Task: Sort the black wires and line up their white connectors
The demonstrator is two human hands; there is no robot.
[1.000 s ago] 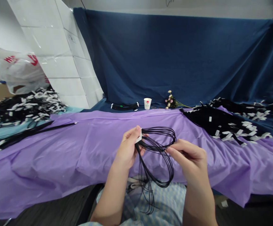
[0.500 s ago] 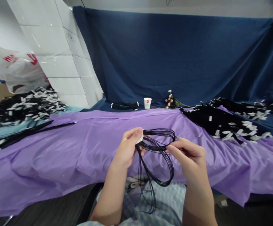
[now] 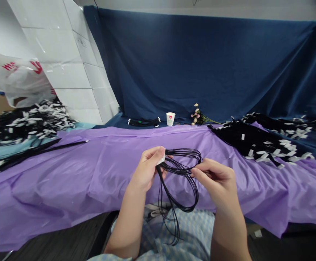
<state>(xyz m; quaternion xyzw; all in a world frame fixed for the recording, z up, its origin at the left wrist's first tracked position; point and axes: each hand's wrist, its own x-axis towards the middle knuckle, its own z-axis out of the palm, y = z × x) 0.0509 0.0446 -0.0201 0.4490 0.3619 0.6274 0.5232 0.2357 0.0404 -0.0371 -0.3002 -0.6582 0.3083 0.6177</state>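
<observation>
A looped bundle of thin black cords (image 3: 192,206) hangs between my two hands above the near part of the purple cloth. My left hand (image 3: 149,166) is closed on the white tag (image 3: 161,158) where the cords gather, thumb on top. My right hand (image 3: 216,177) pinches the outer bend of the upper loop between thumb and fingers. One larger loop droops below the hands, and loose cord ends dangle over my lap.
Purple cloth (image 3: 114,159) covers the table. Heaps of black cords with white tags lie at left (image 3: 38,119) and right (image 3: 255,139). A paper cup (image 3: 170,119), flowers (image 3: 198,115) and a black bundle (image 3: 144,122) stand near the blue curtain (image 3: 201,69). White boxes (image 3: 76,98) are stacked left.
Both hands keep their grips. My right hand and the loops have shifted very slightly left, and the drooping loop sits a little higher.
</observation>
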